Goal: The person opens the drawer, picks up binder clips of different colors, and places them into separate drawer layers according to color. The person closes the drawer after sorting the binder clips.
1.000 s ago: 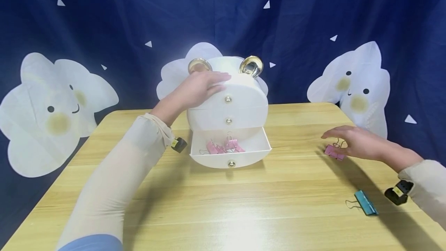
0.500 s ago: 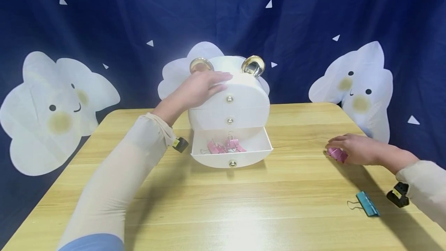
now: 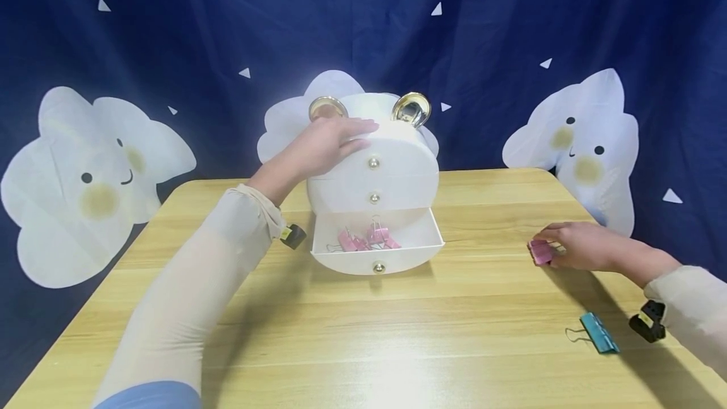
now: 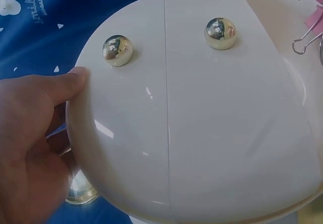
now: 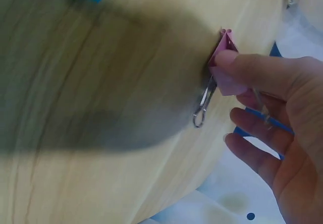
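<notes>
My left hand [image 3: 325,145] rests with its fingers extended on the curved top of a white drawer box [image 3: 397,178] with gold ears and round knobs. In the left wrist view the thumb [image 4: 68,85] lies at the box's front edge, with the other fingers partly hidden behind it. The bottom drawer [image 3: 341,262] is pulled out and holds several pink binder clips [image 3: 349,242]. Off to the right, my right hand [image 3: 591,248] pinches another pink binder clip [image 5: 229,82] between thumb and fingers, close over the table; its wire handles show in the right wrist view.
A teal binder clip [image 3: 599,333] lies on the wooden table [image 3: 454,320], nearer me than the right hand. Behind the table hangs a dark blue curtain [image 3: 483,30] with white cloud shapes.
My right hand has come down and closed its fingers on the pink binder clip, which has turned slightly. The left hand stays on the box.
</notes>
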